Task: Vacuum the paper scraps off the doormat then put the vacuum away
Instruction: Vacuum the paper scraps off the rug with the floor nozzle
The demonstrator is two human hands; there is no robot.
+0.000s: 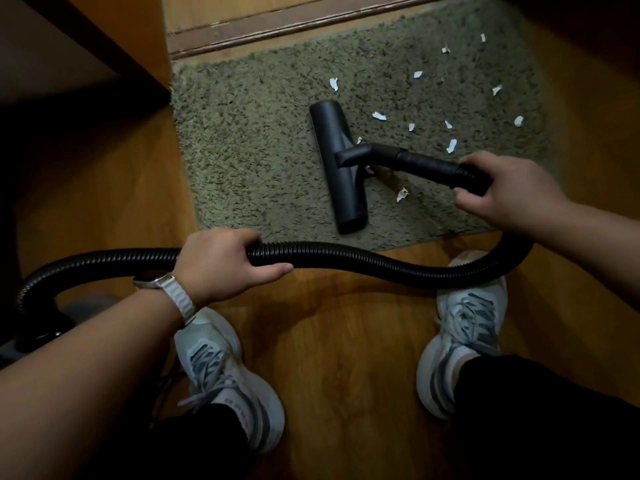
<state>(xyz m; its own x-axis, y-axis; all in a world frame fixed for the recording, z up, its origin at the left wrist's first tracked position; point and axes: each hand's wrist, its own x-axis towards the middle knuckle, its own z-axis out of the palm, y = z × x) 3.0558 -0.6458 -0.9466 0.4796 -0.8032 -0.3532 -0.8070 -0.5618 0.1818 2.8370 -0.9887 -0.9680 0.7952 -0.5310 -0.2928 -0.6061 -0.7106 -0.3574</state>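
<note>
A grey-green shaggy doormat (pixel 263 143) lies on the wooden floor in front of a door sill. Several white paper scraps (pixel 379 116) are scattered over its right half. The black vacuum floor head (pixel 337 168) rests flat on the middle of the mat, its long side running away from me. My right hand (pixel 502 192) grips the black wand where it meets the hose. My left hand (pixel 221 261) is closed around the ribbed black hose (pixel 363 263), which curves left to the vacuum body (pixel 41 327) in the dark at the lower left.
A wooden cabinet side (pixel 114 39) stands left of the mat. The door sill (pixel 277 26) runs along the mat's far edge. My two grey sneakers (pixel 225 375) stand on the floor just in front of the mat, under the hose.
</note>
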